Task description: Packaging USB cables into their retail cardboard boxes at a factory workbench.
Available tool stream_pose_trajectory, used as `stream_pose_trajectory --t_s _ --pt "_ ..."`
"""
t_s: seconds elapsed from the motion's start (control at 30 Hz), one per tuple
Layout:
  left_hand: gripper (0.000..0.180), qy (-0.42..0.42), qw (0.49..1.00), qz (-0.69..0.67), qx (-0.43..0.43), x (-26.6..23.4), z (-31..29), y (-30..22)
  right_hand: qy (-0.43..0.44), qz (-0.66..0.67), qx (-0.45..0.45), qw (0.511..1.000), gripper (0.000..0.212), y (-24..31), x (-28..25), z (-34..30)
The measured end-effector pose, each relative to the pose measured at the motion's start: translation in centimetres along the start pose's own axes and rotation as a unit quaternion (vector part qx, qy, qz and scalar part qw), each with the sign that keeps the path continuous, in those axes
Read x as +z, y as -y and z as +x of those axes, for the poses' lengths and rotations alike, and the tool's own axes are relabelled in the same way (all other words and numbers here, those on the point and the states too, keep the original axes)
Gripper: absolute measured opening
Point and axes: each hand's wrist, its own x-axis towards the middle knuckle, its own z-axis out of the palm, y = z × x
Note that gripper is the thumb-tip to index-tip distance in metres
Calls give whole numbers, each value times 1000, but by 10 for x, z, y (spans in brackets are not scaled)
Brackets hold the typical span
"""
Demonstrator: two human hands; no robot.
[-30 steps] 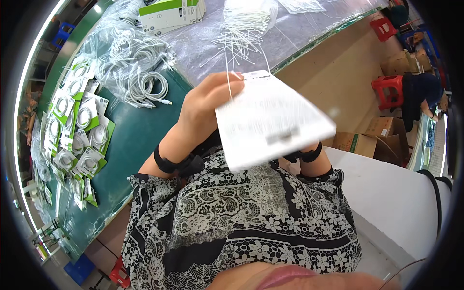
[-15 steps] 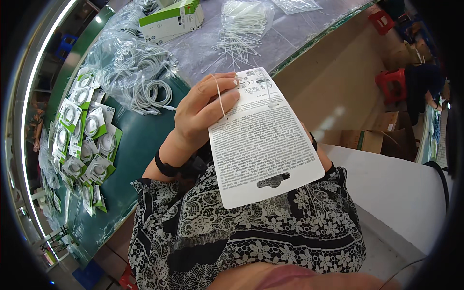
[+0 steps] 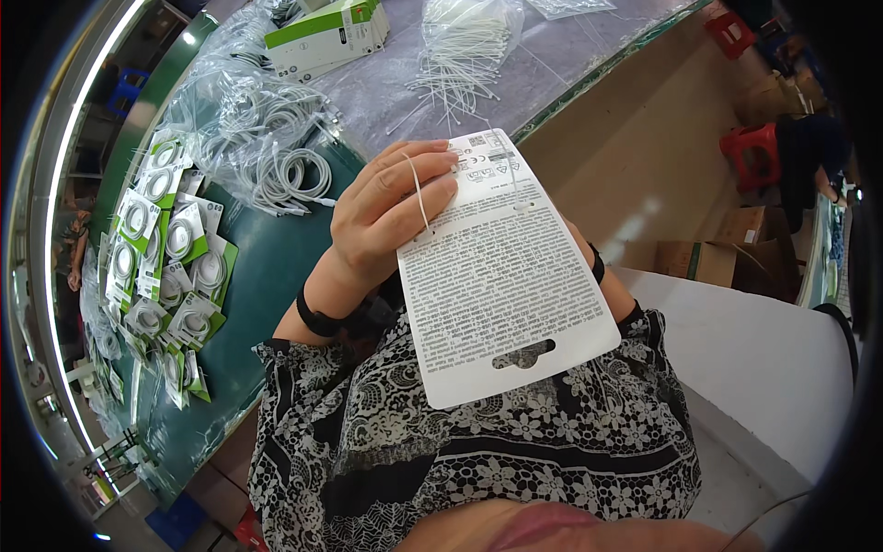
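Observation:
A white packaging card [image 3: 501, 285] with dense print and a hanging slot hangs tilted over my lap, its printed side toward me. My left hand [image 3: 391, 198] grips its left edge near the far end, fingers lying over the printed side. A thin white cable tie [image 3: 417, 189] loops up from a hole by those fingers, and another clear-white tie [image 3: 515, 170] stands out near the card's right edge. My right hand is behind the card; only the wrist [image 3: 589, 256] with a dark band shows, so its fingers are hidden.
On the green table at left lies a pile of carded white cables [image 3: 170, 267]. Coiled white cables [image 3: 276, 170] in clear plastic lie beyond it. A stack of green-and-white cards [image 3: 322, 46] and a bag of white cable ties [image 3: 464, 51] rest farther back. A white surface [image 3: 727, 350] is at right.
The card's near end has dipped slightly toward me. My left hand keeps the same grip, and the tie loop beside it is still in place.

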Motion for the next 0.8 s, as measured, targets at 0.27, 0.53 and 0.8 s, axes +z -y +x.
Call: stream_pose_trajectory --t_s 0.27,0.53,0.8 --pt "34 -5 1000 25 -14 -2 -11 0 -28 17 -10 999 40 -22 15 -6" --pt "23 -32 917 -18 -398 7 -24 1 -174 109 153 967 14 17 13 24" --pt "28 -138 855 -174 -470 26 -36 16 -154 -161 68 973 22 14 14 44"
